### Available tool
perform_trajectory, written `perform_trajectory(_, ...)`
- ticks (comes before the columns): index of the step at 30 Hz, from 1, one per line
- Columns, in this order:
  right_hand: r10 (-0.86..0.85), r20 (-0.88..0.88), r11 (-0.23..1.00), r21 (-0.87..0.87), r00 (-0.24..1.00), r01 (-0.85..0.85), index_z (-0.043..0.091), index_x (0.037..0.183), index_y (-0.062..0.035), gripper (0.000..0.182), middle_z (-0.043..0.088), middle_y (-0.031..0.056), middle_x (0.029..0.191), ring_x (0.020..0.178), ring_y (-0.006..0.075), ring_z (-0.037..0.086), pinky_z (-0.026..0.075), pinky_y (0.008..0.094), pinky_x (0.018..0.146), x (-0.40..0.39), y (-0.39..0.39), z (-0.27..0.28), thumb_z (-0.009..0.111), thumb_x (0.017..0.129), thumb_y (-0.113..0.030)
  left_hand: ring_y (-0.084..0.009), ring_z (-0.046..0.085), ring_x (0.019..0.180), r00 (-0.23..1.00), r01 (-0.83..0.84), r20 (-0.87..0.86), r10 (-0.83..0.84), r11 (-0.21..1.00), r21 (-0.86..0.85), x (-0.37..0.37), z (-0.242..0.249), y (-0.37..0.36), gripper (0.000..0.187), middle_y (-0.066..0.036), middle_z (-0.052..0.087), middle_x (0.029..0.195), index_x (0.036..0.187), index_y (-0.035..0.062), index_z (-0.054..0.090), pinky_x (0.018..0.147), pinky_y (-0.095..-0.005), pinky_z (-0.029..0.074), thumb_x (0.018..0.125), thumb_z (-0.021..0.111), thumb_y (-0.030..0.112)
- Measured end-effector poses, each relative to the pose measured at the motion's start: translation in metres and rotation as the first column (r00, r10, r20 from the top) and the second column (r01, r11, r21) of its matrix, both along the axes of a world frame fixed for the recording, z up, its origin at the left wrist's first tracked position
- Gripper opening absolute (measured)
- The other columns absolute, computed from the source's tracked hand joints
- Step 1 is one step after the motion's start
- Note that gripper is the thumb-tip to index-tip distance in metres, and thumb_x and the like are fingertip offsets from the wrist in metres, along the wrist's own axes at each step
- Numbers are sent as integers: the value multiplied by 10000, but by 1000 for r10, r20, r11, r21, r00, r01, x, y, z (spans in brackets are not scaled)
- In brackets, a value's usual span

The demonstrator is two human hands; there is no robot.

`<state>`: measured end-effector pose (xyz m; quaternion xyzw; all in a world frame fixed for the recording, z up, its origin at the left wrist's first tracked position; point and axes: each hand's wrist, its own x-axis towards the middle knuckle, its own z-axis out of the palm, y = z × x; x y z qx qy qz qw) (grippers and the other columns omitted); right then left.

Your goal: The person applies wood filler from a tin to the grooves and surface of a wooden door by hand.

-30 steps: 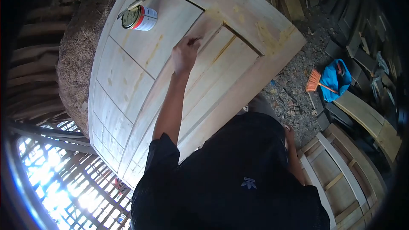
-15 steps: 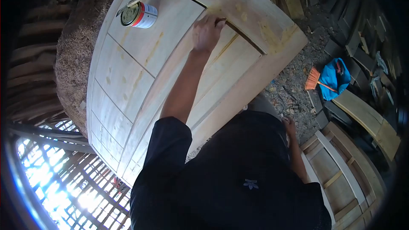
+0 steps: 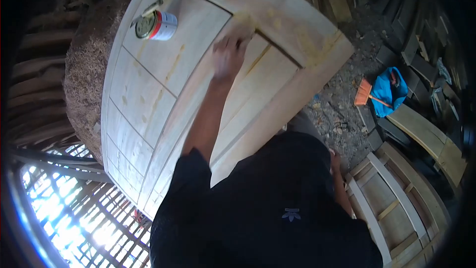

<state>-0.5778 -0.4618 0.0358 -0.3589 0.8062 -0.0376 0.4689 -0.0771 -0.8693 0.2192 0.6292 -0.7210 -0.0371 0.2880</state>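
Note:
A large pale wooden panelled door lies in front of me, with yellowish filler patches along its frame and panels. My left hand is on its middle rail, close to the corner of a panel groove. Its fingers are curled together and blurred; whatever they hold, if anything, is hidden. An opened tin with a red, white and blue label stands on an upper panel, and a putty knife rests across its top. Low beside my thigh hangs my right hand, away from the door, its fingers mostly hidden.
Gravelly, littered ground lies to the right, with a blue bag and an orange brush. Another wooden frame is at lower right. Boards are piled along the right side. A slatted wall lets in bright light at lower left.
My left hand has moved down and left over the rail, toward me. The door and tin appear shifted slightly in view. My right hand stays low at my side.

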Motion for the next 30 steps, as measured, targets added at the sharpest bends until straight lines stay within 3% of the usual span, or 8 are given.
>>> perform_trajectory(1, -9, 140, 1000, 3, 990, 9, 619, 1353, 48, 518, 686, 200, 1320, 1231, 286, 653, 505, 369, 1002, -17, 14, -29, 673, 956, -281, -329, 693, 814, 997, 57, 45, -55, 998, -36, -12, 7, -22, 196, -135, 718, 861, 960, 35, 693, 749, -455, 538, 897, 757, 209)
perform_trajectory(6, -152, 307, 988, 22, 939, 153, 606, 1386, 17, 525, 650, 194, 1374, 1185, 290, 668, 501, 371, 1010, -16, -12, -42, 670, 963, -287, -352, 685, 775, 1000, 23, -13, -23, 1000, -1, 24, 2, 22, 188, -151, 713, 857, 972, 49, 706, 719, -451, 541, 898, 764, 212)
perform_trajectory(8, -422, 237, 907, 106, 875, 408, 589, 1404, 24, 552, 643, 173, 1387, 1202, 295, 656, 493, 378, 1022, -8, -31, -31, 678, 962, -294, -358, 683, 776, 999, 50, -12, -50, 997, -55, 20, 3, 8, 194, -155, 712, 861, 969, 47, 705, 717, -452, 541, 901, 762, 219)
perform_trajectory(14, -126, 246, 992, 11, 961, 128, 567, 1420, 44, 601, 668, 195, 1330, 1158, 261, 672, 528, 354, 947, 6, -56, -4, 707, 952, -307, -353, 686, 788, 993, 103, 58, -99, 991, -81, 10, 0, -10, 239, -136, 712, 868, 941, 61, 703, 746, -464, 540, 919, 746, 295)
perform_trajectory(20, -375, 219, 921, -23, 901, 389, 611, 1386, 24, 537, 720, 164, 1214, 1076, 226, 689, 527, 355, 911, 9, -33, -7, 676, 963, -299, -299, 704, 842, 1000, -30, 6, 30, 999, -33, 62, -6, 82, 169, -91, 731, 886, 927, 80, 719, 784, -443, 531, 887, 779, 233)
perform_trajectory(24, 127, 257, 984, 88, 958, -154, 665, 1249, 20, 425, 724, 130, 1114, 968, 197, 670, 510, 335, 874, -6, -21, 7, 618, 987, -312, -315, 682, 802, 998, 39, 48, -32, 985, -169, 41, -12, 37, 203, -80, 713, 857, 931, 81, 730, 790, -426, 530, 916, 737, 284)
perform_trajectory(26, 46, 232, 995, 73, 972, -65, 667, 1101, 1, 335, 704, 102, 1017, 863, 175, 608, 491, 339, 834, 32, -40, 45, 604, 986, -307, -330, 670, 810, 998, 64, 6, -64, 992, -113, 62, -5, 60, 222, -86, 706, 869, 944, 81, 733, 797, -427, 529, 920, 720, 302)
perform_trajectory(30, 157, 39, 983, 90, 987, -160, 676, 1251, -31, 376, 645, 53, 927, 754, 102, 543, 472, 283, 695, 52, -45, 59, 623, 1004, -310, -278, 697, 835, 992, -82, 99, 84, 996, -20, 169, -11, 221, 170, -75, 726, 877, 916, 103, 739, 795, -411, 519, 879, 792, 260)
